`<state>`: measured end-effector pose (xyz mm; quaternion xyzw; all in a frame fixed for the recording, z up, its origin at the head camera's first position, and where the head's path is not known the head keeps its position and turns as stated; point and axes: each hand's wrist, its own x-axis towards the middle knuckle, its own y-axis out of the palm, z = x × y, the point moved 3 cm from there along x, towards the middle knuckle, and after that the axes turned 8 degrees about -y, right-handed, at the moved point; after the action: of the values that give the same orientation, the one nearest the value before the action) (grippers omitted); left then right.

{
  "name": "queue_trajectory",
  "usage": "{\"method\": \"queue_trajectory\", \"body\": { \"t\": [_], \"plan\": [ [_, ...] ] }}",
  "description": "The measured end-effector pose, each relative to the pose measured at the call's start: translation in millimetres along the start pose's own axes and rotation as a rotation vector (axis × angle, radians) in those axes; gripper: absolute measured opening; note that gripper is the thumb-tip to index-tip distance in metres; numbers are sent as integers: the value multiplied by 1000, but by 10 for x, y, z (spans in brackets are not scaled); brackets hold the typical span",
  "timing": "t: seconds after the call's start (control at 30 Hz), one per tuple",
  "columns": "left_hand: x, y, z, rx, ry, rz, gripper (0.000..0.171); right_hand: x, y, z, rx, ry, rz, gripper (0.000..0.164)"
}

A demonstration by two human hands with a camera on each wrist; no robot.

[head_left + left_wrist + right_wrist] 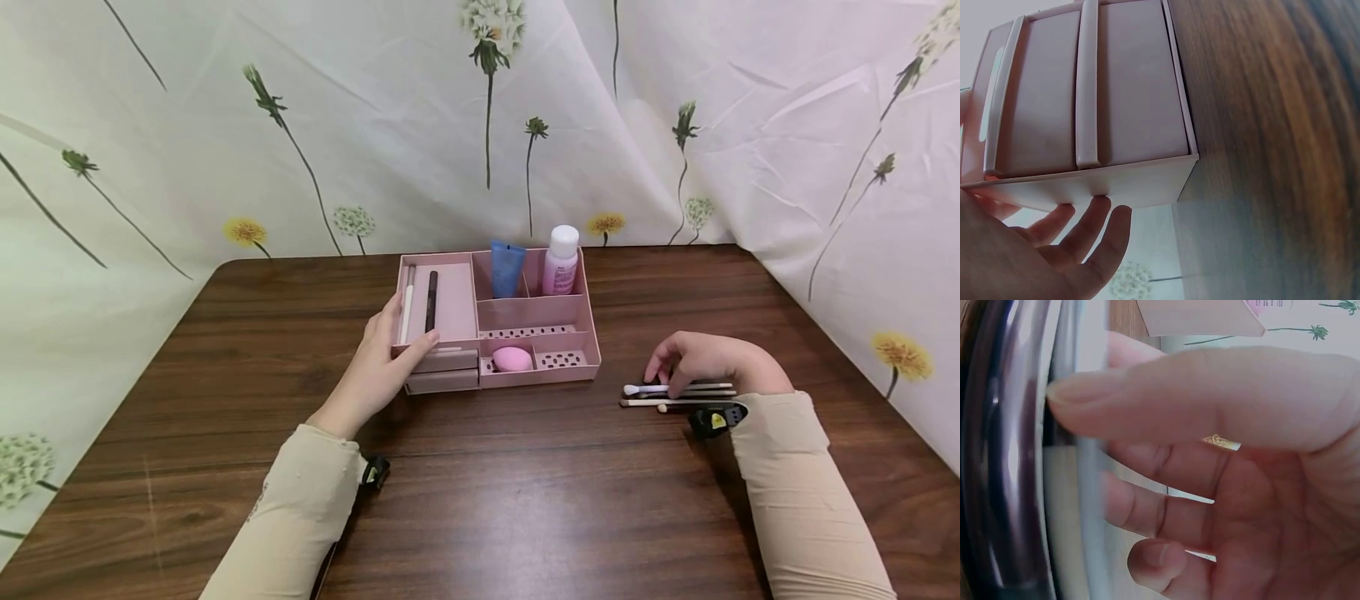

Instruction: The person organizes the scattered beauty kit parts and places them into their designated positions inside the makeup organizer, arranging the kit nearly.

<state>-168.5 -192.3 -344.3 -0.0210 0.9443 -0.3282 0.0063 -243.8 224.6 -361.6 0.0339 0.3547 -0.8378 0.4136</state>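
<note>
Pinching a makeup brush between thumb and fingers, the right hand sits right of the pink organizer (left hand gripping its left front corner), brush axis lying sideways.

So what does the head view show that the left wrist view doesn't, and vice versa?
Head only: the right grip at the makeup brushes, plus the blue tube, white-capped bottle and pink sponge in the pink organizer.

Left wrist only: the organizer's outer side wall, fingertips against it.

Both: the left grip, the organizer, its drawer fronts, the wooden table and floral cloth.
</note>
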Motion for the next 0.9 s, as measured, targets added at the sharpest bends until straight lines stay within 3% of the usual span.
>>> {"method": "queue_trajectory", "body": {
  "t": [0.43,0.67,0.9],
  "plan": [
    [-10,-11,-23,5,1,-3,86,-26,-116,113,-130,-65,-99,21],
    [1,-5,-2,10,-7,0,87,-71,-132,344,-212,-148,-254,17],
    [15,2,9,12,-5,0,87,-121,-62,655,-155,-190,-388,17]
  ]
}}
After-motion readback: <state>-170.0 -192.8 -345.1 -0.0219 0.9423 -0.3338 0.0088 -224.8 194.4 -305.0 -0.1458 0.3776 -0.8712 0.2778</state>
